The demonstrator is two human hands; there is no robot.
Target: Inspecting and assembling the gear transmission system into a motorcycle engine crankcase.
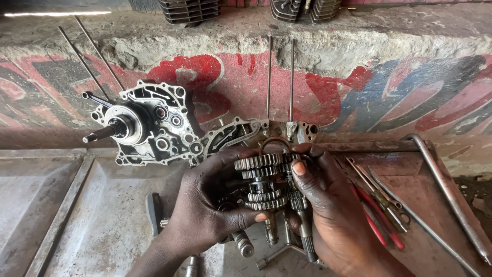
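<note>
Head view: both hands meet at centre frame around a stack of transmission gears on shafts. Left hand wraps the gear cluster from the left, fingers curled under, thumb across the bottom gear, so its grip is closed on the cluster. Right hand comes in from the right, thumb pressed on the upper gears, fingers behind the shafts, its grip also closed on the same cluster. Splined shaft ends stick out below the hands, pointing toward the bottom edge.

Just above the hands, a crankcase half lies with two long studs standing up from it toward the top of the frame. Upper left of centre, the other crankcase half leans against the painted wall, crankshaft stub pointing left, two more studs angled up left.

Right of the hands, on the rusty metal surface: red-handled pliers, partly under the right hand, and thin rods beside them. A bent steel bar runs down the right edge. A dark tool handle shows just left of the left wrist. A T-handle wrench lies at bottom centre, under the shafts.

Top edge: finned cylinder parts on the concrete ledge.
</note>
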